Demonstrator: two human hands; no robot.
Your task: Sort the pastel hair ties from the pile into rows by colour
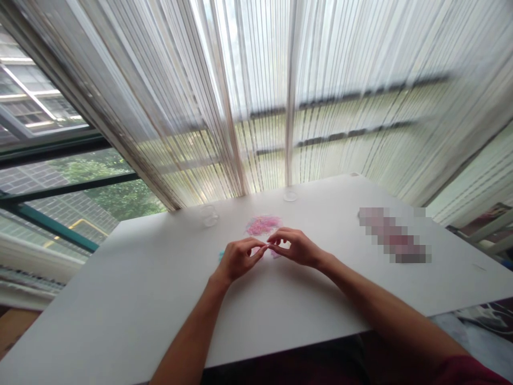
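White table (pixel 120 299) (striped curtain (pixel 340 59) behind)

A bright pink pile (pixel 262 225) on a plain white table (pixel 120 299).
The pile has little specks of pale blue and purple mixed in. A small bit (pixel 221 255) is blue-green, and another piece (pixel 276 254) is light purple. The string curtain (pixel 264 64) is white and grey, with lots of thin stripes going up and down. The window frame (pixel 52 227) is dark green, the bush (pixel 116 182) is leafy green, and the railing (pixel 82 222) is yellow. The sleeve (pixel 460 371) is dark red.
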